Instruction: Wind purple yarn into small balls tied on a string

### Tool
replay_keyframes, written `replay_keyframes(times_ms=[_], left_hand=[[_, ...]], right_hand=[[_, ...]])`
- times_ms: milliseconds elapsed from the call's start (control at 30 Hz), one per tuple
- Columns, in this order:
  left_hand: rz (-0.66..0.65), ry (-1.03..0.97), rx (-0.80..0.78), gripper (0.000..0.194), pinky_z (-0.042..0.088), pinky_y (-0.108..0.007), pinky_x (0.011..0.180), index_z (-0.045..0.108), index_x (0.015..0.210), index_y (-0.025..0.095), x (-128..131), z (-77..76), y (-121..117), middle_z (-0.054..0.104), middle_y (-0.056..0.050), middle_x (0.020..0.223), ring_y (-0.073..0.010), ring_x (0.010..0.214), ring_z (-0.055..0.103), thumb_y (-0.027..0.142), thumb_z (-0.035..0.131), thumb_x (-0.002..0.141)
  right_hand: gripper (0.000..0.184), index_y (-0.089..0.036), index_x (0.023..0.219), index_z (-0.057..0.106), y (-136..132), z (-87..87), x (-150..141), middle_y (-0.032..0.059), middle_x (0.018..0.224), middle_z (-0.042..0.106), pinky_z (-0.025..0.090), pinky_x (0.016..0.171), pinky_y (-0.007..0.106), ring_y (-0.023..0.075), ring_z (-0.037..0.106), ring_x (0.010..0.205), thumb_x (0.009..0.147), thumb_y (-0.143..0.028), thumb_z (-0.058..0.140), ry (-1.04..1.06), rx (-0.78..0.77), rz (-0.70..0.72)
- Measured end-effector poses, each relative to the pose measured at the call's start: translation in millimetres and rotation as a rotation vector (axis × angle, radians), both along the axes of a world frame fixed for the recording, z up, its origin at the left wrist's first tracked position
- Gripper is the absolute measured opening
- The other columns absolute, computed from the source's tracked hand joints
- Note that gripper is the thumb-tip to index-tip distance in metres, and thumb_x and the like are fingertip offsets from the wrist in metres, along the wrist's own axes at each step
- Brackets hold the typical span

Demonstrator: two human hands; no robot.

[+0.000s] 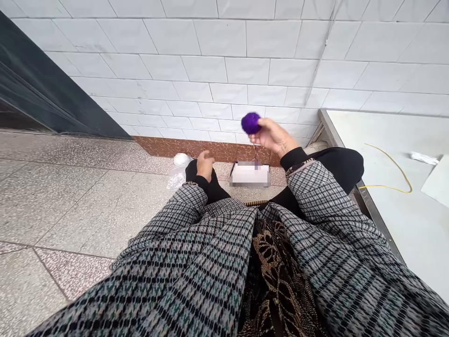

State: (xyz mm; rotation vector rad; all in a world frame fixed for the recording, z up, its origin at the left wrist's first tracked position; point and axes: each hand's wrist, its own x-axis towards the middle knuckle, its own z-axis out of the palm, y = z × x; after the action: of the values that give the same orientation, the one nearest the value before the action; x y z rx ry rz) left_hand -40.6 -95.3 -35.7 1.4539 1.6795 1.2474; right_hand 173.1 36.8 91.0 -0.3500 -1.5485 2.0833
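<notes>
Coat: checked sleeves (315, 187) reaching forward.
Right hand (275, 136): fingers closed around the side of the purple yarn ball (250, 123).
Yarn ball: held up above the box; strand (256, 153) hanging toward it.
Left hand (205, 166): by the left knee, fingers loosely curled, partly open, holding nothing visible.
Box (249, 174): on the floor (94, 201), blurred.
Wall (205, 70): white tiles.

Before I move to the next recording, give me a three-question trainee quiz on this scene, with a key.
1. Which holds the purple yarn ball? A) left hand; B) right hand; C) both hands.
2. True or false: the yellow cord lies on the floor.
3. Fill in: a strand of yarn hangs ____ the ball.

Key: 1 B; 2 false, it lies on the white tabletop; 3 below.
</notes>
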Motion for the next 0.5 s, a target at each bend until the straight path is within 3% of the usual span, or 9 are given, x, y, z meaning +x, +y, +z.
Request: replay_keyframes(times_ms=[33,67,133,200,267,333,400,500], left_hand=[[0.171,-0.082,0.079,0.014,0.039,-0.036,0.095,0.053,0.092,0.019,5.3,10.2,5.9,0.061,-0.004,0.089,-0.019,0.108,0.052,0.029,0.043,0.09],[0.218,-0.145,0.158,0.02,0.038,-0.035,0.1,0.056,0.103,0.021,12.8,21.9,11.8,0.065,-0.005,0.103,-0.0208,0.12,0.05,0.027,0.05,0.085],[0.043,-0.221,0.19,0.034,0.041,-0.035,0.1,0.058,0.114,0.022,31.6,45.9,21.3,0.066,-0.007,0.113,-0.0222,0.12,0.055,0.028,0.057,0.081],[-0.11,-0.273,0.171,0.035,0.046,-0.032,0.09,0.059,0.116,0.019,50.2,64.7,25.2,0.068,-0.007,0.106,-0.0192,0.099,0.063,0.028,0.061,0.081],[-0.143,-0.3,0.12,0.029,0.046,-0.028,0.072,0.06,0.111,0.016,62.4,72.9,23.9,0.067,-0.005,0.09,-0.0126,0.07,0.06,0.03,0.06,0.086],[-0.145,-0.305,0.081,0.022,0.039,-0.023,0.059,0.061,0.103,0.014,65.2,70.2,20.4,0.058,0.001,0.071,-0.0073,0.052,0.046,0.032,0.058,0.09],[-0.167,-0.302,0.081,0.02,0.033,-0.021,0.055,0.061,0.096,0.014,59.5,59.5,18.6,0.047,0.005,0.06,-0.0063,0.048,0.038,0.034,0.056,0.093],[-0.248,-0.197,0.048,0.023,0.039,-0.022,0.061,0.061,0.093,0.015,42.8,34.8,21.3,0.046,0.005,0.059,-0.0087,0.055,0.045,0.034,0.049,0.098]], right_hand=[[0.033,-0.018,0.104,0.051,-0.5,-4.9,-1.8,0.003,0.084,0.059,0.053,0.058,0.022,0.0106,0.055,0.066,0.084,-0.035,0.071,-0.043,-0.019,0.071],[0.03,-0.017,0.104,0.051,-1.3,-9.4,-3.4,0.003,0.083,0.06,0.053,0.058,0.022,0.01,0.056,0.064,0.085,-0.032,0.07,-0.076,-0.032,0.132],[0.026,-0.015,0.102,0.052,-2.9,-15.7,-5.9,0.0025,0.079,0.062,0.052,0.056,0.022,0.0095,0.056,0.061,0.085,-0.028,0.068,-0.117,-0.051,0.204],[0.023,-0.014,0.099,0.053,-4.1,-18.2,-7.5,0.002,0.074,0.062,0.052,0.055,0.022,0.0097,0.056,0.058,0.086,-0.028,0.066,-0.134,-0.066,0.209],[0.023,-0.014,0.097,0.053,-4.1,-17.1,-8.1,0.002,0.072,0.061,0.053,0.054,0.022,0.0102,0.056,0.057,0.085,-0.029,0.067,-0.127,-0.086,0.17],[0.026,-0.016,0.098,0.054,-1.6,-12.7,-7.2,0.0026,0.075,0.062,0.053,0.054,0.023,0.0109,0.057,0.059,0.085,-0.033,0.069,-0.086,-0.106,0.103],[0.032,-0.019,0.103,0.054,4.5,-5.1,-3.7,0.003,0.082,0.063,0.053,0.055,0.023,0.0121,0.059,0.064,0.085,-0.039,0.07,-0.006,-0.107,0.004],[0.039,-0.026,0.107,0.054,19.2,9.3,6.6,0.0025,0.091,0.063,0.055,0.06,0.024,0.0147,0.063,0.076,0.082,-0.051,0.071,0.144,-0.039,-0.196]])
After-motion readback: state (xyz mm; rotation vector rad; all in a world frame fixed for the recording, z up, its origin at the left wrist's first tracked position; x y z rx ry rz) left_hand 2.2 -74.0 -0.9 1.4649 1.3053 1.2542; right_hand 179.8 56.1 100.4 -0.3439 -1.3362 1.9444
